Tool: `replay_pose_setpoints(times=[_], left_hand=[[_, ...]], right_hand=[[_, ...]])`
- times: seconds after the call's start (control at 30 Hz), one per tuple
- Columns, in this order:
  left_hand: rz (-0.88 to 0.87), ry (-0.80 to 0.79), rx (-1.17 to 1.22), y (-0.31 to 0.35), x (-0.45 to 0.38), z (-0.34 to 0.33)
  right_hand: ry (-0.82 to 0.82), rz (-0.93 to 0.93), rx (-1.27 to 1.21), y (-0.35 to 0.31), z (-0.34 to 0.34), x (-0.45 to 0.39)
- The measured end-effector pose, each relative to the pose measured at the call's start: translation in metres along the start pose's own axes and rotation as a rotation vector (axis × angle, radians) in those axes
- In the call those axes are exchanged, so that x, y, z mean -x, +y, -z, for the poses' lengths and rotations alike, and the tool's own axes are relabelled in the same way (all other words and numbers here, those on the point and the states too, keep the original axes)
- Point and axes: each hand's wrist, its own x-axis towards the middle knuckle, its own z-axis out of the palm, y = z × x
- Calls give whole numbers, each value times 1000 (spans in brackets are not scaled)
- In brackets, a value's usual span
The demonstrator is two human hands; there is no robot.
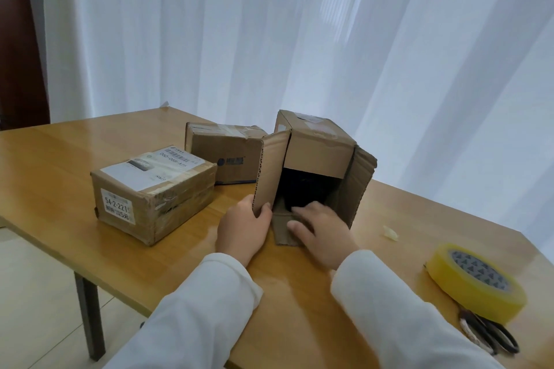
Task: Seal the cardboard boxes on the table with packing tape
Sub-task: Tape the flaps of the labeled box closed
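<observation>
While the left hand [244, 226] pinches a side flap and the right hand [322, 232] presses flat, fingers spread, on the bottom flap, the open brown cardboard box [317, 155] is untaped; the yellow packing tape roll [476, 281] lies untouched.

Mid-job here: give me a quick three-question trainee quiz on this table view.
1. True or false: the open box has its flaps facing the person.
2. Which hand grips the side flap? A) left hand B) right hand
3. Fill in: the tape roll lies beside the ____.

Key: 1 true; 2 A; 3 scissors.
</observation>
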Motion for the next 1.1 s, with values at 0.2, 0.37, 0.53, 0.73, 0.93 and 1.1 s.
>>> replay_pose_setpoints(times=[0.2, 0.37, 0.53, 0.73, 0.93, 1.1], left_hand=[[25, 24, 8, 1, 0, -1], [116, 22, 4, 5, 3, 1], [175, -96, 94, 19, 17, 15], [37, -371, 307, 98, 42, 43], [339, -379, 854, 147, 61, 68], [430, -473, 854, 163, 86, 77]], right_hand=[[-351, -23, 225, -22, -25, 8], [-486, -56, 80, -30, 26, 44], [-39, -42, 64, -17, 103, 72], [502, -356, -58, 11, 125, 77], [412, -281, -752, 17, 177, 83], [553, -13, -275, -4, 168, 86]])
